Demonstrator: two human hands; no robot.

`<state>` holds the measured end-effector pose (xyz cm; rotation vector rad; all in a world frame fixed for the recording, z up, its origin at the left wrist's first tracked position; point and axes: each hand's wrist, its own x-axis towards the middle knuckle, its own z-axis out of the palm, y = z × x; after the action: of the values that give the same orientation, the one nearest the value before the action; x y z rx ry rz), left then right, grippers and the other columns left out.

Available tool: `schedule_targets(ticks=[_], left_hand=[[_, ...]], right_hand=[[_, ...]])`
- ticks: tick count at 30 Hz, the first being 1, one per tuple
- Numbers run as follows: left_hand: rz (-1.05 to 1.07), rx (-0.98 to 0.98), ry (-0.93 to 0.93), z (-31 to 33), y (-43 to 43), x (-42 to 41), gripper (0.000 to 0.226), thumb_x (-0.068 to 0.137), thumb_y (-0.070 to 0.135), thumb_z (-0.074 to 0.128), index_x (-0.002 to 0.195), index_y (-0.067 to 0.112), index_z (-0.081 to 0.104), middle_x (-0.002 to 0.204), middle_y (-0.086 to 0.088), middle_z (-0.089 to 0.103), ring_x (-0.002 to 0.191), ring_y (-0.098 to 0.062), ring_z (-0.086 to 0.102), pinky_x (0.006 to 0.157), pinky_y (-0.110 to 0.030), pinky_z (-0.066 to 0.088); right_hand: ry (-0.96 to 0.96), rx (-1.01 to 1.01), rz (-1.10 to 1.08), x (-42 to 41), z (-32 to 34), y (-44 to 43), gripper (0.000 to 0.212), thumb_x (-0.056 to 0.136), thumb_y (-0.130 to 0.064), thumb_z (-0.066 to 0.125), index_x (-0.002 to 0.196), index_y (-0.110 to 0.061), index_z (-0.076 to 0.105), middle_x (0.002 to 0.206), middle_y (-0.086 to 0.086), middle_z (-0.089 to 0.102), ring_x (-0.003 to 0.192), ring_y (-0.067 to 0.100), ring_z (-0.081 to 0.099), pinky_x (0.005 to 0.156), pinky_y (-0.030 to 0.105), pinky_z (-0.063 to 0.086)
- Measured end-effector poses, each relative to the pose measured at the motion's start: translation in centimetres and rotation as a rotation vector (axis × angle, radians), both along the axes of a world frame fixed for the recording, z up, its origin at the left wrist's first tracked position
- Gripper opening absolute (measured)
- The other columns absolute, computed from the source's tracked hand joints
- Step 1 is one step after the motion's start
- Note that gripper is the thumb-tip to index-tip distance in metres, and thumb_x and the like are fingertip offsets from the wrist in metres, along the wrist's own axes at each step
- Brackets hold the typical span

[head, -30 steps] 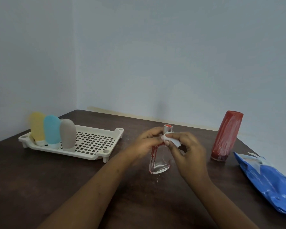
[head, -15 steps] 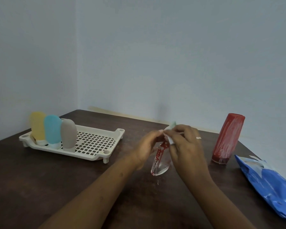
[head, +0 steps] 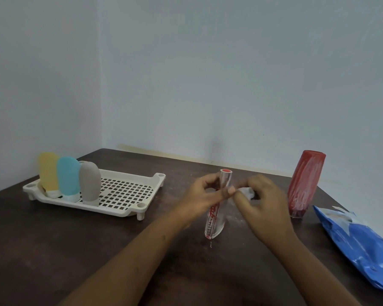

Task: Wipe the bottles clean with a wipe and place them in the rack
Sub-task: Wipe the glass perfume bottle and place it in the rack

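Three bottles already stand in the rack, lined up along its left end: a yellow bottle, a blue bottle and a grey bottle, each set cap-down so that it stays upright on the grid. The rest of the rack's perforated floor is bare, leaving room for more.

Near the middle of the surface, the left hand closes around the upper part of a clear bottle with red lettering, its base resting on or just above the surface, tilted a little; I judge this grip steadies it for cleaning. The right hand is bunched around a small white wipe, pinched between fingers and thumb just beside the bottle's neck, apparently being refolded or readied for another pass.

A red bottle stands well to the right, streaked with white smears, so it likely awaits wiping. Beside it lies a blue wipe pack, its top flap looking peeled open; what remains inside cannot be seen.
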<state>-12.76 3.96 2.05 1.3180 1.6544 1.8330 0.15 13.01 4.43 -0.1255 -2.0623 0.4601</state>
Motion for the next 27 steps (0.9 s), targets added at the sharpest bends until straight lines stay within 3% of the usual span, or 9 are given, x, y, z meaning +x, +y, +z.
schedule_targets(ticks=[2, 5, 9, 13, 17, 19, 21, 24, 27], left_hand=[[-0.024, -0.051, -0.011, -0.1, -0.2, -0.5, 0.050, 0.067, 0.033, 0.084, 0.111, 0.020, 0.066, 0.105, 0.001, 0.071, 0.106, -0.013, 0.065, 0.094, -0.032, 0.049], [-0.112, -0.114, -0.070, 0.4, -0.4, -0.7, 0.071, 0.079, 0.005, 0.075, 0.140, 0.025, 0.045, 0.119, -0.001, 0.070, 0.114, -0.011, 0.063, 0.104, -0.033, 0.045], [-0.193, -0.132, -0.029, 0.6, -0.2, -0.6, 0.078, 0.082, 0.009, 0.072, 0.149, 0.017, 0.033, 0.123, -0.008, 0.067, 0.121, -0.016, 0.060, 0.113, -0.044, 0.036], [-0.179, -0.151, -0.018, 0.6, 0.0, -0.7, 0.092, 0.080, 0.017, 0.072, 0.154, 0.014, 0.018, 0.120, -0.009, 0.069, 0.119, -0.017, 0.061, 0.112, -0.044, 0.038], [-0.150, -0.167, -0.012, 0.7, -0.1, -0.7, 0.090, 0.088, 0.008, 0.066, 0.155, 0.018, 0.007, 0.117, -0.007, 0.070, 0.115, -0.012, 0.063, 0.106, -0.028, 0.042], [-0.151, -0.170, -0.004, 0.6, -0.2, -0.7, 0.090, 0.089, 0.009, 0.065, 0.155, 0.020, 0.006, 0.119, -0.007, 0.069, 0.116, -0.010, 0.062, 0.106, -0.026, 0.041], [-0.166, -0.175, -0.007, 0.5, -0.2, -0.9, 0.089, 0.088, 0.015, 0.068, 0.155, 0.024, 0.010, 0.125, -0.004, 0.066, 0.121, -0.010, 0.058, 0.111, -0.032, 0.037], [-0.166, -0.181, 0.031, 0.5, -0.5, -0.8, 0.068, 0.087, 0.028, 0.069, 0.147, 0.027, 0.038, 0.134, 0.002, 0.061, 0.128, -0.011, 0.052, 0.114, -0.042, 0.034], [-0.150, -0.171, 0.052, 0.9, -0.9, -0.4, 0.040, 0.085, 0.033, 0.064, 0.123, 0.024, 0.062, 0.126, 0.005, 0.065, 0.122, -0.007, 0.056, 0.107, -0.030, 0.041]], right_hand=[[0.130, -0.150, -0.004, 0.0, -0.2, 0.9, 0.011, 0.084, -0.016, 0.056, 0.083, -0.025, 0.062, 0.080, -0.012, 0.060, 0.079, 0.000, 0.056, 0.063, 0.008, 0.041], [0.241, -0.493, 0.113, -0.6, -0.1, 1.6, 0.011, 0.092, -0.015, 0.056, 0.095, -0.019, 0.065, 0.093, -0.007, 0.066, 0.091, 0.009, 0.062, 0.079, 0.027, 0.052], [0.149, -0.652, 0.262, -1.5, -0.4, 0.9, 0.012, 0.093, -0.010, 0.052, 0.096, -0.013, 0.063, 0.091, -0.001, 0.069, 0.088, 0.014, 0.065, 0.077, 0.025, 0.054], [0.076, -0.757, 0.368, -1.7, -0.6, 1.0, 0.012, 0.096, -0.009, 0.046, 0.096, -0.011, 0.058, 0.087, 0.002, 0.068, 0.084, 0.016, 0.064, 0.078, 0.028, 0.053], [-0.060, -0.677, 0.401, -1.3, -0.7, 1.8, 0.010, 0.097, -0.009, 0.044, 0.096, -0.009, 0.054, 0.090, 0.012, 0.065, 0.086, 0.019, 0.061, 0.081, 0.032, 0.051], [-0.112, -0.616, 0.414, -1.0, -0.6, 2.0, 0.009, 0.096, -0.007, 0.044, 0.095, -0.006, 0.053, 0.085, 0.007, 0.065, 0.082, 0.016, 0.061, 0.075, 0.022, 0.051], [-0.145, -0.564, 0.416, -0.6, -0.6, 2.3, 0.006, 0.095, -0.006, 0.047, 0.094, -0.006, 0.053, 0.087, 0.008, 0.066, 0.084, 0.018, 0.063, 0.075, 0.023, 0.052], [-0.160, -0.443, 0.365, -0.1, -0.7, 2.6, 0.001, 0.090, -0.010, 0.056, 0.090, -0.011, 0.056, 0.088, 0.004, 0.066, 0.087, 0.012, 0.065, 0.079, 0.023, 0.053], [-0.122, -0.197, 0.205, 0.1, -1.0, 2.9, 0.006, 0.084, -0.013, 0.065, 0.085, -0.018, 0.061, 0.082, -0.007, 0.066, 0.084, 0.003, 0.061, 0.076, 0.011, 0.046]])
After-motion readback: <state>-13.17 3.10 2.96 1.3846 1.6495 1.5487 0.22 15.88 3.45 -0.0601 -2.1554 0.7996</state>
